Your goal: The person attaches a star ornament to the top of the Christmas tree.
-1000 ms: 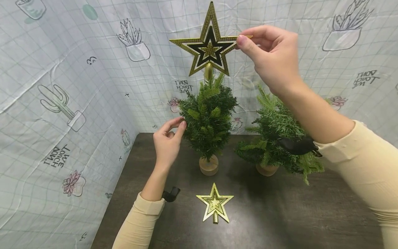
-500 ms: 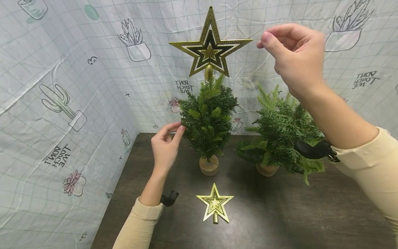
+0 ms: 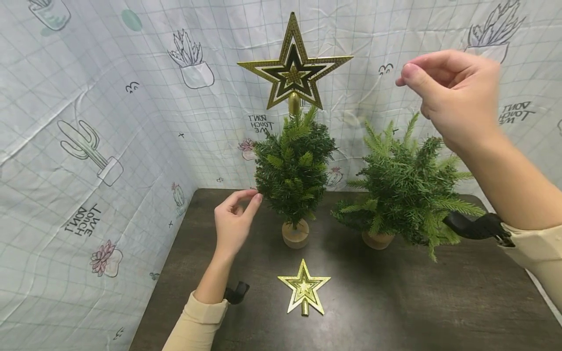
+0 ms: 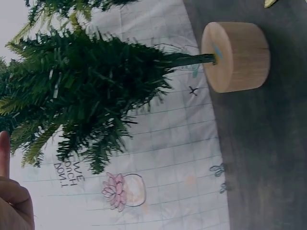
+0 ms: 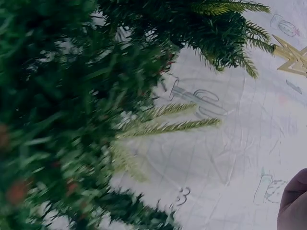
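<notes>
A gold star tree topper with dark inner outlines stands upright on the tip of a small artificial Christmas tree with a round wooden base. My left hand is beside this tree's lower left branches, thumb and fingers loosely bent with nothing between them. To the right of the topper, my right hand hangs in the air, fingers loosely curled and holding nothing. Only part of it shows in the right wrist view. A second gold star topper lies flat on the table in front of the tree.
A second small Christmas tree, with wider branches and a wooden base, stands to the right under my right forearm. Both trees are on a dark wooden table. A patterned cloth hangs behind and at the left.
My right hand has let go of the star's right point and moved off to the right. The star stays on the tree. My left hand has slid slightly down along the branches.
</notes>
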{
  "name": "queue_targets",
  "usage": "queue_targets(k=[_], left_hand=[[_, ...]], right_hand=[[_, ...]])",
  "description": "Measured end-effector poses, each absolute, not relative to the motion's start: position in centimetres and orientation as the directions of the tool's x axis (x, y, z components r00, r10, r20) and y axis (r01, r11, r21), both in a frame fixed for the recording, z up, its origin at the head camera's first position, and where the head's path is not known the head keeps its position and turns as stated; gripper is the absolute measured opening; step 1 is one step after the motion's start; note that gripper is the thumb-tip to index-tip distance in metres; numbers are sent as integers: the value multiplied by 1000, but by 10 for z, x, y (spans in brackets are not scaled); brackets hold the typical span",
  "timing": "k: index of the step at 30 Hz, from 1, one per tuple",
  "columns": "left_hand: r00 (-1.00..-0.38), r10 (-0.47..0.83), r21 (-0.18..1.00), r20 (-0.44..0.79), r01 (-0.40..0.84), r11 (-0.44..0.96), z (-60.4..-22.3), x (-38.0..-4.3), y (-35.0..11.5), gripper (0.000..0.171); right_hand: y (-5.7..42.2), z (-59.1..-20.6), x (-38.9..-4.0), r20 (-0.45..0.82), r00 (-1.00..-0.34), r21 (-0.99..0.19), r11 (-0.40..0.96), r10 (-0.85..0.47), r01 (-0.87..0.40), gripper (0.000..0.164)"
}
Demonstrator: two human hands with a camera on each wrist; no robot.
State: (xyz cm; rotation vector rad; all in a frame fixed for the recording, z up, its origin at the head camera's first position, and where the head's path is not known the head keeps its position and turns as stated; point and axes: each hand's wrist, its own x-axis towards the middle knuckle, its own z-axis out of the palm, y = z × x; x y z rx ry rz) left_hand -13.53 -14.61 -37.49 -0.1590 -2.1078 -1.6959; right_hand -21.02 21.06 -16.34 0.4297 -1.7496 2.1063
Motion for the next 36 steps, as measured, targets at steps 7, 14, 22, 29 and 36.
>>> queue_targets(k=[7, 14, 22, 29, 36], left_hand=[[-916, -166, 912, 366, 317, 262, -395, -128, -147, 18], [-936, -170, 926, 308, 254, 280, -410, -120, -146, 16], [-959, -147, 938, 244, 195, 288, -410, -105, -139, 17], [-963, -146, 935, 227, 174, 308, -409, -93, -133, 16], [-976, -134, 938, 172, 120, 327, -422, -88, -131, 12]], right_hand=[[231, -173, -201, 444, -894, -888, -106, 52, -447, 13], [251, -178, -189, 435, -898, -900, 27, 62, -435, 16], [274, -184, -178, 368, -926, -899, 288, 85, -331, 13], [291, -194, -170, 308, -946, -881, 405, 102, -243, 13], [310, -210, -166, 232, -967, -864, 480, 104, -156, 12]])
